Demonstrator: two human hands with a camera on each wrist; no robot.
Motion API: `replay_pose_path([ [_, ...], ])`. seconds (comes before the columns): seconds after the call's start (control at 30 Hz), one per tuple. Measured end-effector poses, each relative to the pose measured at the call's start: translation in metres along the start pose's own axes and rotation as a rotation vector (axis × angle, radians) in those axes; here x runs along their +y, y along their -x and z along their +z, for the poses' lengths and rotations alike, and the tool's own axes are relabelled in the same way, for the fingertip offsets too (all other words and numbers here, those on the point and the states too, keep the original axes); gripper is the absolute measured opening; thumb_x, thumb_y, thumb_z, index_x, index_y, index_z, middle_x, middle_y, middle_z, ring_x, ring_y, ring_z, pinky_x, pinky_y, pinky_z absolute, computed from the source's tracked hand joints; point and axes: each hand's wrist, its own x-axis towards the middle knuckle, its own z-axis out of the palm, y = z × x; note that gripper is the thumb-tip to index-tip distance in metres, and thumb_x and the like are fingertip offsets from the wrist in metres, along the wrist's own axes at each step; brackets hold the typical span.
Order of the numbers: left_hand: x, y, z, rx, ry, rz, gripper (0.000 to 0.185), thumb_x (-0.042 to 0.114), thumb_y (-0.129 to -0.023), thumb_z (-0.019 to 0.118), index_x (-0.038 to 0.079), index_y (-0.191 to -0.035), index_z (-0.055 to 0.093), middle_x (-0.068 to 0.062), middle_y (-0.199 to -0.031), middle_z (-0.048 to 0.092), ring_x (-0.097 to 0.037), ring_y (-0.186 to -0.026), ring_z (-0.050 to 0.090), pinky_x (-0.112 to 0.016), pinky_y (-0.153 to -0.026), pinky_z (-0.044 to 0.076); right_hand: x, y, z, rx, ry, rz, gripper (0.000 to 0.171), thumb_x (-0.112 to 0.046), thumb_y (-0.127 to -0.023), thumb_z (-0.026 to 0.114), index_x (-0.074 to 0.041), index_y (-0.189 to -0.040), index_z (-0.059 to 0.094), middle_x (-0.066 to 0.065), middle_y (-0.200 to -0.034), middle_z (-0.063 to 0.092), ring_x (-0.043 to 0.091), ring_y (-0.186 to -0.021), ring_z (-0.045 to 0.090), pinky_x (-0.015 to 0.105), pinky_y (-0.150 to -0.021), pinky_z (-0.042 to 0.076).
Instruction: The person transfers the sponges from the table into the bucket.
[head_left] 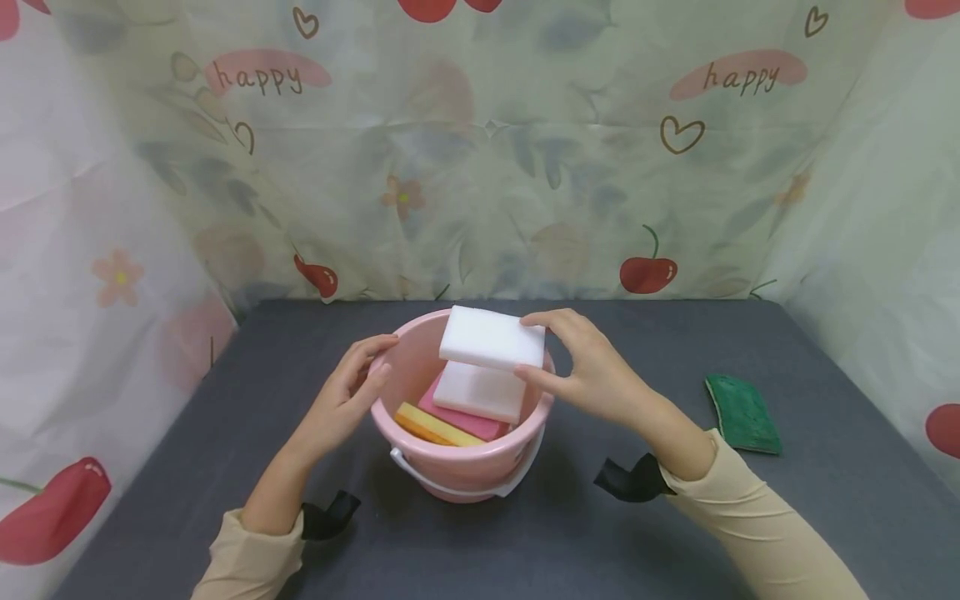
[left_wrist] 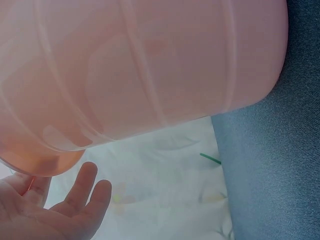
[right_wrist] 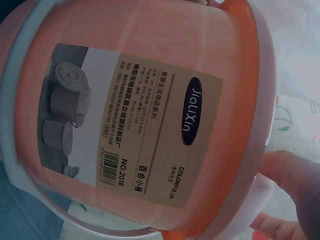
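A pink plastic bucket (head_left: 459, 475) with a white handle stands mid-table on the dark grey cloth. Inside lie a white sponge block (head_left: 480, 392), a pink sponge (head_left: 468, 422) and a yellow-orange sponge (head_left: 435, 427). My right hand (head_left: 581, 367) pinches a second white sponge block (head_left: 491, 337) by its right end, just above the bucket's far rim. My left hand (head_left: 352, 392) rests with relaxed fingers against the bucket's left rim. The left wrist view shows the bucket wall (left_wrist: 140, 70) and my straight fingers (left_wrist: 85, 195). The right wrist view shows the bucket's label (right_wrist: 125, 125).
A green scouring pad (head_left: 742, 412) lies on the cloth to the right of the bucket. Patterned plastic sheeting (head_left: 480, 150) walls the table at the back and both sides. Bare grey cloth (head_left: 525, 550) stretches in front of the bucket.
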Motion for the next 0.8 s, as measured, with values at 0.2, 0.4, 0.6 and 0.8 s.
replay_pose_path([
  [0.2, 0.0, 0.0, 0.0, -0.001, -0.001, 0.001, 0.041, 0.016, -0.096, 0.048, 0.011, -0.136, 0.041, -0.009, -0.139, 0.041, -0.021, -0.117, 0.046, -0.009, -0.09, 0.039, 0.0, -0.001, 0.005, -0.039, 0.001, 0.027, 0.052, -0.028, -0.08, 0.072, -0.01, -0.125, 0.054, 0.009, -0.127, 0.055, 0.028, -0.118, 0.046, 0.05, -0.098, 0.038],
  [0.4, 0.0, 0.0, 0.0, -0.005, -0.004, -0.005, 0.041, 0.017, -0.096, 0.048, 0.011, -0.136, 0.041, -0.009, -0.139, 0.04, -0.023, -0.118, 0.046, -0.009, -0.09, 0.039, -0.002, -0.003, 0.01, -0.051, -0.009, 0.031, 0.053, -0.028, -0.079, 0.073, -0.01, -0.124, 0.054, 0.01, -0.125, 0.056, 0.029, -0.116, 0.045, 0.049, -0.097, 0.038],
  [0.6, 0.0, 0.0, 0.0, -0.004, -0.003, 0.0, 0.041, 0.016, -0.096, 0.048, 0.011, -0.136, 0.041, -0.01, -0.139, 0.04, -0.023, -0.117, 0.046, -0.009, -0.089, 0.04, 0.0, -0.004, 0.015, -0.048, -0.007, 0.016, 0.05, -0.026, -0.079, 0.073, -0.009, -0.123, 0.055, 0.011, -0.121, 0.058, 0.029, -0.113, 0.047, 0.049, -0.094, 0.038],
  [0.8, 0.0, 0.0, 0.0, 0.0, -0.002, 0.001, 0.041, 0.016, -0.096, 0.048, 0.011, -0.136, 0.041, -0.009, -0.139, 0.041, -0.022, -0.116, 0.046, -0.01, -0.089, 0.041, -0.001, -0.005, 0.016, -0.08, -0.003, 0.048, 0.052, -0.028, -0.078, 0.073, -0.01, -0.123, 0.055, 0.01, -0.122, 0.058, 0.028, -0.114, 0.046, 0.05, -0.094, 0.04],
])
